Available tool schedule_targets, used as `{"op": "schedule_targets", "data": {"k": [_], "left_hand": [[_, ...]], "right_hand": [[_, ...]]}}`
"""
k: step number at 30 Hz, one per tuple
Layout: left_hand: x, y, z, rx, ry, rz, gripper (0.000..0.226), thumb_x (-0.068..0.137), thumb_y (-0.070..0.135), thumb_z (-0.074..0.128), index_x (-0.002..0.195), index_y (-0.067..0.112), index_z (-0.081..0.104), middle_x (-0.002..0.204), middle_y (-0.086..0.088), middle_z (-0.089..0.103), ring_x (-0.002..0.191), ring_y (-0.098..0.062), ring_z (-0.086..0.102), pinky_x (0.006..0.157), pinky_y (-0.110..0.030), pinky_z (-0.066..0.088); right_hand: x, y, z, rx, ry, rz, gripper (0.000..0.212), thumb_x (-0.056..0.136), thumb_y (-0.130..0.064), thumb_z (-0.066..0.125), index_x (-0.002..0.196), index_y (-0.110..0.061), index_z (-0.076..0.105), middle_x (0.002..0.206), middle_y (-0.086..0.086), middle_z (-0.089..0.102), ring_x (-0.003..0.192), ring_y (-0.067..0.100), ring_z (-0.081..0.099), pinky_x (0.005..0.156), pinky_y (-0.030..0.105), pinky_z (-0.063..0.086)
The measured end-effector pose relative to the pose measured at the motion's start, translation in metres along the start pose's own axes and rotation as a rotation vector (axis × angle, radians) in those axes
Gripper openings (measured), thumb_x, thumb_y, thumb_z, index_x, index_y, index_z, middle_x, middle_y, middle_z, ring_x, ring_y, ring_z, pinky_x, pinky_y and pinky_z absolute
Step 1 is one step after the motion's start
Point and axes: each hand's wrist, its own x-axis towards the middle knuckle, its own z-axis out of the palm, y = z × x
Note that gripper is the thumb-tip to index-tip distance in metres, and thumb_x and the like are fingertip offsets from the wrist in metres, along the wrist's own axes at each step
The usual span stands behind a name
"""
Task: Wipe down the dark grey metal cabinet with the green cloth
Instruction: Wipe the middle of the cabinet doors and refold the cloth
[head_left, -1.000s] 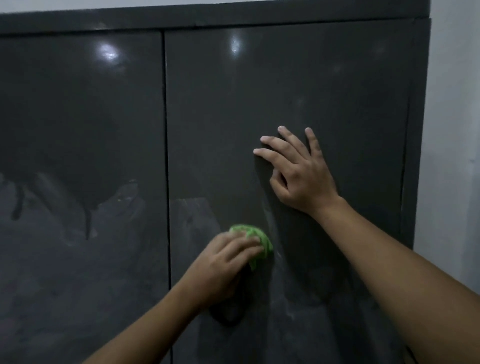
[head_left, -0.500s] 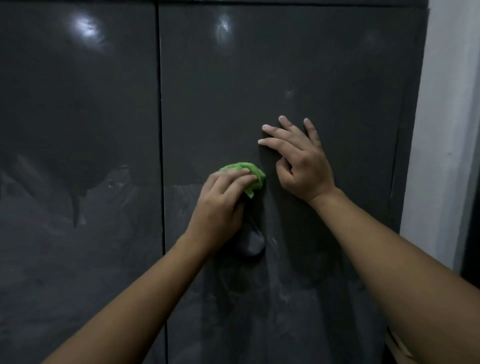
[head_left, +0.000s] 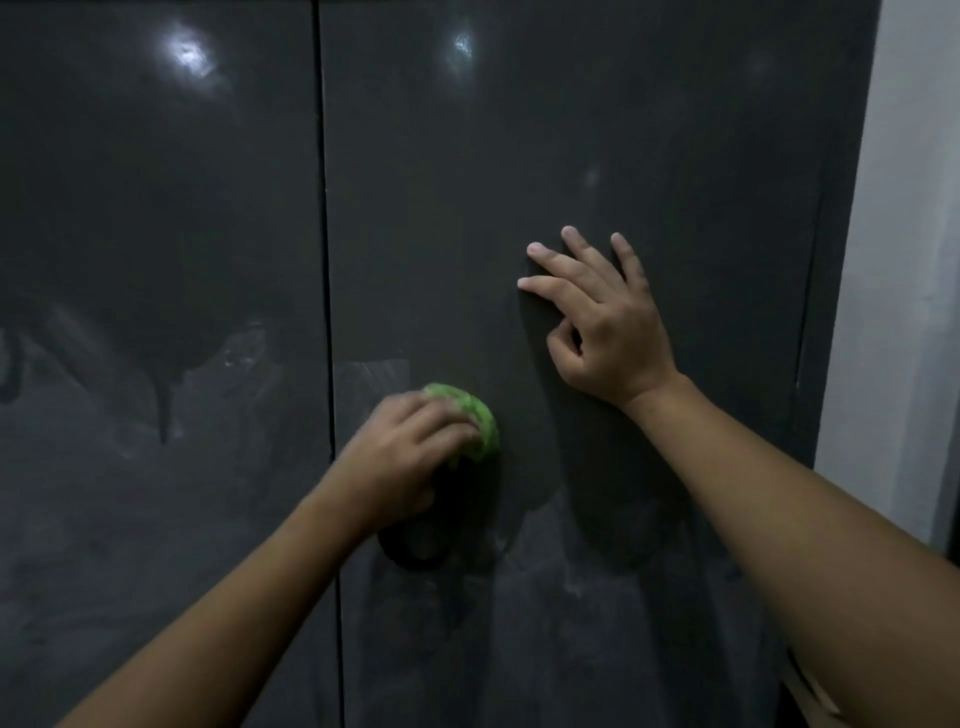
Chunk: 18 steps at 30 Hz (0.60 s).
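Smudged dark grey cabinet fills frame, left hand grips green cloth at centre, right hand flat with fingers spread above it, pale wall at right edge

Bright green cloth against a glossy dark grey cabinet; pale grey-white wall.

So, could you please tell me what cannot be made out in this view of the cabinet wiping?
Head view only:
- green cloth: mostly covered by the left hand, so its size and folds are hidden.
- cabinet: top and bottom are cut off by the frame edges.
- left door: glare and reflections blur which marks are dirt.
- right hand: its back hides how the palm meets the cabinet.
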Motion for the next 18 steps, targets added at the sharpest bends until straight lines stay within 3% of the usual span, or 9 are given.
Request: {"op": "schedule_targets", "data": {"k": [3,6,10,14,18], "left_hand": [[0.015,-0.025,-0.022,0.023,0.2,-0.169,0.038,0.079,0.005,0.054,0.112,0.01,0.072,0.118,-0.007,0.067,0.108,-0.031,0.059,0.096,-0.043,0.047],[0.017,-0.033,-0.026,0.027,0.363,-0.326,0.039,0.077,-0.006,0.06,0.112,0.007,0.071,0.117,-0.009,0.066,0.105,-0.032,0.058,0.1,-0.03,0.04],[-0.015,-0.014,-0.003,-0.004,0.459,-0.548,0.051,0.069,-0.001,0.052,0.117,0.007,0.067,0.116,-0.012,0.062,0.101,-0.032,0.053,0.095,-0.028,0.035],[-0.064,-0.007,0.014,0.055,0.354,-0.409,0.051,0.067,-0.004,0.069,0.116,0.008,0.07,0.118,-0.008,0.061,0.101,-0.029,0.054,0.092,-0.035,0.044],[-0.073,-0.028,-0.001,0.113,0.23,-0.209,0.046,0.072,-0.001,0.075,0.118,0.005,0.069,0.119,-0.014,0.066,0.102,-0.031,0.056,0.091,-0.041,0.049]], "right_hand": [[-0.002,-0.005,0.002,-0.026,-0.003,-0.002,0.049,0.079,-0.015,0.053,0.126,-0.018,0.067,0.15,0.004,0.051,0.146,0.029,0.038,0.118,0.061,0.023],[-0.003,-0.012,0.005,-0.013,-0.011,0.02,0.051,0.078,-0.018,0.051,0.127,-0.019,0.067,0.152,0.007,0.049,0.147,0.031,0.035,0.119,0.063,0.019],[0.007,-0.033,0.009,0.137,0.027,0.186,0.049,0.075,-0.022,0.048,0.117,-0.025,0.073,0.141,0.004,0.057,0.145,0.028,0.039,0.121,0.062,0.01],[0.027,-0.057,0.018,0.208,-0.133,-0.008,0.05,0.078,-0.024,0.046,0.12,-0.027,0.071,0.129,0.002,0.061,0.142,0.027,0.042,0.121,0.063,0.008],[0.038,-0.077,0.035,0.131,-0.204,-0.046,0.051,0.082,-0.029,0.044,0.128,-0.035,0.066,0.14,0.002,0.053,0.149,0.029,0.031,0.119,0.068,-0.003]]}}
